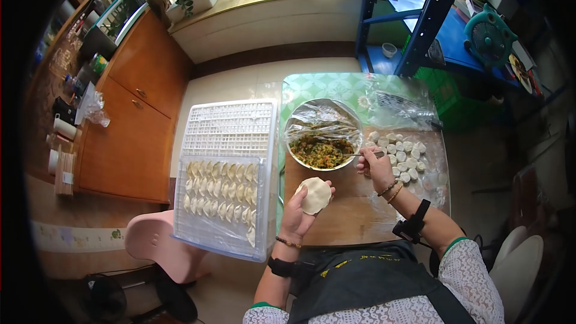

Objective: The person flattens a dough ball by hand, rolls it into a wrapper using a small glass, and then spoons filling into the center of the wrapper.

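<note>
A round dumpling wrapper (314, 196) lies across my left hand (296, 211), whose thumb presses on its edge. My right hand (376, 166) grips the handle of a spoon (358, 155); the spoon's bowl end dips into the chopped filling (317, 152) and is hidden there. The filling sits in a round metal bowl (290, 155), partly covered by crumpled plastic wrap (321, 117). Several small dough pieces (405, 157) dusted with flour lie just right of my right hand. To the left, rows of folded dumplings (220, 189) rest on a clear tray (210, 237).
A white slatted rack (231, 127) lies behind the dumplings. The tray stands partly over a pink chair (157, 241). Under the bowl is a wooden board (336, 228) on a green-clothed table (301, 86). A plastic bag (399, 105) lies at the back right, near blue shelving (414, 30).
</note>
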Available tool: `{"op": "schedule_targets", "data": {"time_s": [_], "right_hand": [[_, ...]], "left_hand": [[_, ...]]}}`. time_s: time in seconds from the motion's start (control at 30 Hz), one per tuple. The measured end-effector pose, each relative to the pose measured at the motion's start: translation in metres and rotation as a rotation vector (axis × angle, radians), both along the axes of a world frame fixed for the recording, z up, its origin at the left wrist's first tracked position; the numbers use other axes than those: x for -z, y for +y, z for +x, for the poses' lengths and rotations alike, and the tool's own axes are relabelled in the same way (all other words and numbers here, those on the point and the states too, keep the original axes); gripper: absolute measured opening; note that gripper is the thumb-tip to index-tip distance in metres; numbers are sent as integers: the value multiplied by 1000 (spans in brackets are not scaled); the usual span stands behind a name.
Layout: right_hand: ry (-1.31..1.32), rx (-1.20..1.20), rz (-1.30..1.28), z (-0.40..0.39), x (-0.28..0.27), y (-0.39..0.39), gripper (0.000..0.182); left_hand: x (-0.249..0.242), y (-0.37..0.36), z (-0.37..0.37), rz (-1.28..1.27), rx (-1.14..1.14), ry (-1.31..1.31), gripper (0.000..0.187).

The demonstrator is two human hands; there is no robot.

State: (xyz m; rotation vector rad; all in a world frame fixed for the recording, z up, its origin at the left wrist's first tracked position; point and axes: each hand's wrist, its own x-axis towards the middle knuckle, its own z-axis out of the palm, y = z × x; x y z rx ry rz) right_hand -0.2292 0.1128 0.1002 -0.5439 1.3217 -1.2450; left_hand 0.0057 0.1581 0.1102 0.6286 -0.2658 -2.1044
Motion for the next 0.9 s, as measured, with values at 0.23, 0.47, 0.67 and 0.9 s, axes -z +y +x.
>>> {"op": "schedule_targets", "data": {"time_s": [0.23, 0.47, 0.67, 0.9], "right_hand": [[-196, 1, -10, -8, 16, 7, 17], [-212, -24, -73, -10, 19, 11, 21], [-177, -58, -89, -17, 10, 11, 22], [-140, -78, -100, -24, -4, 7, 22]], "left_hand": [[-8, -10, -2, 13, -13, -49, 44], [-7, -16, -4, -1, -1, -97, 46], [-6, -24, -3, -50, -6, -148, 45], [-15, -32, -7, -63, -42, -218, 43]]}}
